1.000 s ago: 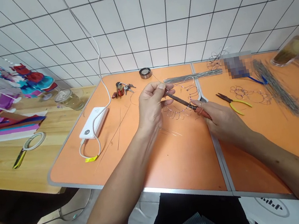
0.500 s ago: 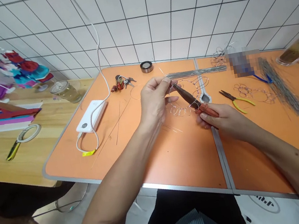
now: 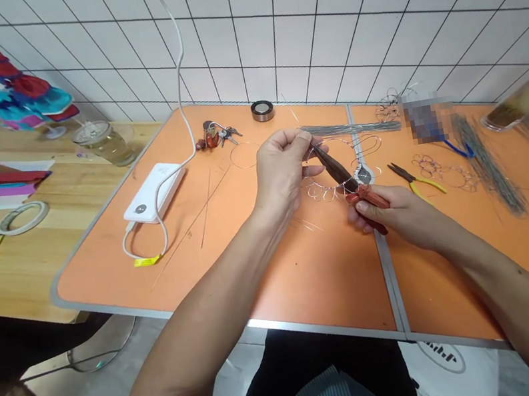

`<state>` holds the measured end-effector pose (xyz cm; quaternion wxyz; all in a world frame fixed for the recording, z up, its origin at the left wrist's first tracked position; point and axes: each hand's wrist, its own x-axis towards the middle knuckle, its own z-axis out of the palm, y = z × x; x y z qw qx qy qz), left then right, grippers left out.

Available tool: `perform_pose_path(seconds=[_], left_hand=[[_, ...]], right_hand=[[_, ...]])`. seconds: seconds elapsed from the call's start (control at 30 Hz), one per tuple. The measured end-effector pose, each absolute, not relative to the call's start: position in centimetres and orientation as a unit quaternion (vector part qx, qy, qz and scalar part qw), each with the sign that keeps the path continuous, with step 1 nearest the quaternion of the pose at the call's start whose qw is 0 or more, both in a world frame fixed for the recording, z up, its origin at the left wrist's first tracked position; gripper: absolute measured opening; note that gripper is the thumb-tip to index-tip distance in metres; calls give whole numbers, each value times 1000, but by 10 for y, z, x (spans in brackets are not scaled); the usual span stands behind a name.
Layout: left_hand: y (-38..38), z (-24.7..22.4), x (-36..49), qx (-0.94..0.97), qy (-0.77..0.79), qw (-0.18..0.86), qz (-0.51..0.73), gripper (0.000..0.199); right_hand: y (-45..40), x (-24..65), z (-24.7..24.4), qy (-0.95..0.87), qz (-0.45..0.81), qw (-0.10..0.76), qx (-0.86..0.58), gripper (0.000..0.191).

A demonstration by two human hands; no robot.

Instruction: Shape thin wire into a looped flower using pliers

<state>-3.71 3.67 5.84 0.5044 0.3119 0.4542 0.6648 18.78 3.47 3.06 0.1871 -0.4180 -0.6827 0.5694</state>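
My right hand (image 3: 383, 208) is wrapped round the red handles of long-nose pliers (image 3: 338, 169), whose dark jaws point up and left. The jaw tips reach the fingertips of my left hand (image 3: 283, 161). Between thumb and forefinger, my left hand pinches a thin wire ring (image 3: 328, 189) edged with small wire loops. This ring hangs around the pliers' jaws, above the orange table (image 3: 278, 277). What exactly the jaw tips grip is hidden by my left fingers.
Behind my hands lie a bundle of straight wires (image 3: 359, 128) and a tape roll (image 3: 262, 110). Yellow-handled pliers (image 3: 416, 178) and more wire bundles (image 3: 490, 167) are on the right. To the left are keys (image 3: 221, 136), a white power bank (image 3: 155, 192) with its cable, and a glass (image 3: 106, 143).
The view has turned slightly, so most table items sit a little differently in the picture. Both hands keep their holds on the wire ring and the pliers.
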Motion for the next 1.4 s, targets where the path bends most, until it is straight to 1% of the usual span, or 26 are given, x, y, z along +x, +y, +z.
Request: perform_pose_path(seconds=[0.17, 0.8, 1.13, 1.4], left_hand=[[37, 59, -36, 318, 459, 498, 664, 17], [37, 54, -35, 315, 450, 494, 674, 20], [39, 53, -34, 315, 456, 493, 671, 16], [38, 52, -33, 307, 450, 495, 676, 19]], right_hand=[[34, 187, 29, -685, 561, 193, -424, 48], [35, 189, 26, -674, 575, 198, -419, 49], [35, 189, 27, -675, 572, 197, -422, 47], [33, 189, 29, -679, 563, 191, -431, 44]])
